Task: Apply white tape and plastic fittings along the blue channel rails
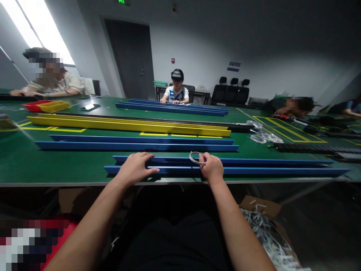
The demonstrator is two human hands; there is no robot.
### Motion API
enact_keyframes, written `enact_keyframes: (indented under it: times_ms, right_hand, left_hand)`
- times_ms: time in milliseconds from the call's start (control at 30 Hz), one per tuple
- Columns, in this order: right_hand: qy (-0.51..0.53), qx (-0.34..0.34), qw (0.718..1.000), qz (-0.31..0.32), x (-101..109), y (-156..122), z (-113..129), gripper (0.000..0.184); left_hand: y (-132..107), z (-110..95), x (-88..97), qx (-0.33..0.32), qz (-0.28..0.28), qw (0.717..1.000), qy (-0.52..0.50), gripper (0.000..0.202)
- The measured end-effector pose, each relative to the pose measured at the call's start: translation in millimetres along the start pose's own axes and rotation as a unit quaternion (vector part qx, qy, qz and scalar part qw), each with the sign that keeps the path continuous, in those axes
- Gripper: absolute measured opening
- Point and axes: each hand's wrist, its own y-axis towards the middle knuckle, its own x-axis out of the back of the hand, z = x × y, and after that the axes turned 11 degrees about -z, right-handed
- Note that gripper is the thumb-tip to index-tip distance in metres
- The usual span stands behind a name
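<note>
My right hand [212, 168] is closed on a thin white ring [194, 159], held tilted just above the blue rails; whether it is a roll of tape or a coil I cannot tell. My left hand [137, 166] is open, thumb and fingers apart, over the left part of the front blue rail [267, 172] and the rear blue rail [262, 162]. Whether it touches them is unclear. Both rails are long channels lying side by side along the near table edge. Behind them lies another pair of blue rails [163, 146].
Farther back on the green table [19, 165] lie yellow rails [135, 125], clear plastic bags [265, 137] and several blue rails [175, 108]. Red and yellow trays [56, 106] stand at left. Several people sit around the table. Below right, a cardboard box [261, 205] holds white strips.
</note>
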Motion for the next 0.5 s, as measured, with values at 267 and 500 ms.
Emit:
enact_keyframes:
  times_ms: [267, 500]
  right_hand:
    - [-0.050, -0.146, 0.988, -0.005, 7, 12, -80, 0.052]
    - [-0.027, -0.167, 0.986, 0.004, 14, 17, -99, 0.052]
  left_hand:
    - [16, -85, -32.3, -0.019, -0.057, 0.998, -0.019, 0.065]
    - [22, -110, -43.6, -0.041, -0.076, 0.996, -0.024, 0.065]
